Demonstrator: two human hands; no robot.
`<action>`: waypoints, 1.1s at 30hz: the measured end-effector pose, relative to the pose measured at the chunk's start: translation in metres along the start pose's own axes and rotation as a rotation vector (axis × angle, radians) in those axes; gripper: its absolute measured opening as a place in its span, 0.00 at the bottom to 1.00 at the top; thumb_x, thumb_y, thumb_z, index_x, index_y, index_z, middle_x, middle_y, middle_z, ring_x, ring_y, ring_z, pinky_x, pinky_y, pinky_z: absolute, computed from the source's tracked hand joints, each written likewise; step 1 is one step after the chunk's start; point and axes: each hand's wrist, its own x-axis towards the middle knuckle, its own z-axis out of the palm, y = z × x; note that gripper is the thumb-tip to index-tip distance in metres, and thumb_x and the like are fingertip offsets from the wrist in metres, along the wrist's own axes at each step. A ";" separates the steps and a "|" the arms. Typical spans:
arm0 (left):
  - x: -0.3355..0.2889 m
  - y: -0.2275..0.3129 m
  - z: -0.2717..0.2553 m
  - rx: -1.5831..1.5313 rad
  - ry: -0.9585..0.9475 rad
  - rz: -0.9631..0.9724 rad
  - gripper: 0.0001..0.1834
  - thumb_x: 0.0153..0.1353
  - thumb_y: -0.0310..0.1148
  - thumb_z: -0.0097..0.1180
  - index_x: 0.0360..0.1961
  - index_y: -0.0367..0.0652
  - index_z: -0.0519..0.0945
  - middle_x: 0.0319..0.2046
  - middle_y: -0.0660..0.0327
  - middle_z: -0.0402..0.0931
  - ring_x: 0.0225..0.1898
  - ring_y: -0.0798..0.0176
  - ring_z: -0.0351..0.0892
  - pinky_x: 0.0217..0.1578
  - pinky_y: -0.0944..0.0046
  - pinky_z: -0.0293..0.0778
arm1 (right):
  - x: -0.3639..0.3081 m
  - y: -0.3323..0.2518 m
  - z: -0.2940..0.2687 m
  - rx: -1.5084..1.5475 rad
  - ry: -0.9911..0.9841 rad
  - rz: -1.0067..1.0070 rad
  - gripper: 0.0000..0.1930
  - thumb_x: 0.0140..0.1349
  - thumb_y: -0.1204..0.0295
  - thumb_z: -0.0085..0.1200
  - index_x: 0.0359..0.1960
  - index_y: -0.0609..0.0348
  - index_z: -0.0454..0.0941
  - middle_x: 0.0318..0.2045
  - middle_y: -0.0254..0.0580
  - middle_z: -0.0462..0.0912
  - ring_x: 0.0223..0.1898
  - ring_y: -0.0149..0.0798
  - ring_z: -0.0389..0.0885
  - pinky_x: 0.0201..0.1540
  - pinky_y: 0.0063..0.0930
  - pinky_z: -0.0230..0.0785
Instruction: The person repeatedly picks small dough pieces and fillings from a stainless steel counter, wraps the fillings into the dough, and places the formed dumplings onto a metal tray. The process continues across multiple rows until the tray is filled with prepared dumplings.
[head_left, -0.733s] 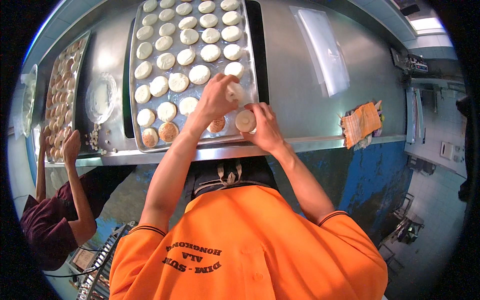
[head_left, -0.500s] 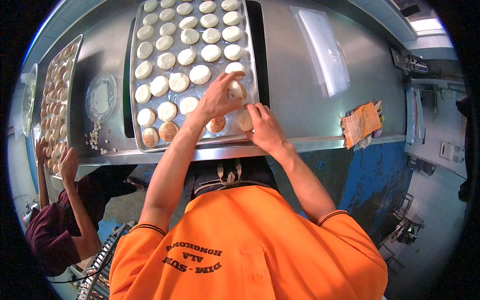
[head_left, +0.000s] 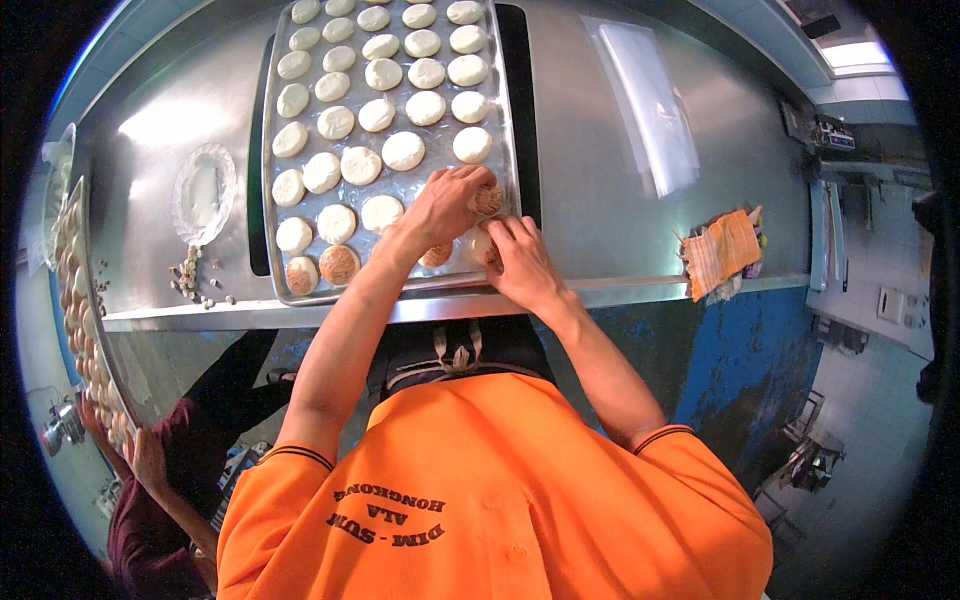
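Observation:
A metal baking tray [head_left: 267, 190] lined with clear plastic holds rows of flat round pastries, most with the pale side up, like this pale pastry [head_left: 403, 150]. Along the near edge, a browned pastry [head_left: 339, 263] and a few others show toasted tops. My left hand [head_left: 440, 208] is closed on a round pastry [head_left: 488, 200], its browned face visible, at the tray's near right. Just below, my right hand [head_left: 525, 262] has its fingers curled round another pastry [head_left: 484, 246], largely hidden. My left wrist partly covers a browned pastry [head_left: 436, 255].
To the left, a co-worker's hands [head_left: 146, 460] hold a tilted tray of pastries [head_left: 88, 320] beyond the table edge. A clear plastic dish [head_left: 205, 195] and small crumbs [head_left: 187, 275] lie nearby. Rightward are plastic sheets [head_left: 650, 110] and an orange cloth [head_left: 722, 250].
The pastry in my left hand now shows its browned face and sits slightly lower. My right hand has shifted a little. The co-worker's tray has moved left and toward the co-worker, off the table.

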 end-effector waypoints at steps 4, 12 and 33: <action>-0.006 0.000 0.000 0.006 0.074 0.002 0.29 0.48 0.17 0.60 0.55 0.43 0.78 0.53 0.52 0.80 0.58 0.41 0.77 0.60 0.45 0.72 | -0.005 0.003 0.004 0.007 0.063 -0.037 0.27 0.47 0.79 0.67 0.53 0.59 0.77 0.49 0.53 0.80 0.53 0.58 0.75 0.59 0.49 0.69; -0.025 0.007 -0.030 -0.165 0.182 0.016 0.29 0.50 0.17 0.58 0.57 0.43 0.78 0.58 0.50 0.78 0.60 0.42 0.76 0.62 0.48 0.71 | -0.004 0.000 0.004 0.012 0.069 0.032 0.29 0.48 0.75 0.69 0.56 0.57 0.77 0.51 0.49 0.80 0.53 0.56 0.75 0.60 0.47 0.69; -0.323 -0.095 -0.129 -0.227 1.216 -0.855 0.09 0.64 0.26 0.63 0.46 0.40 0.86 0.34 0.63 0.86 0.35 0.69 0.83 0.38 0.67 0.77 | 0.054 -0.110 -0.001 0.138 -0.023 -0.143 0.15 0.54 0.78 0.64 0.45 0.60 0.81 0.44 0.47 0.83 0.47 0.51 0.80 0.52 0.42 0.73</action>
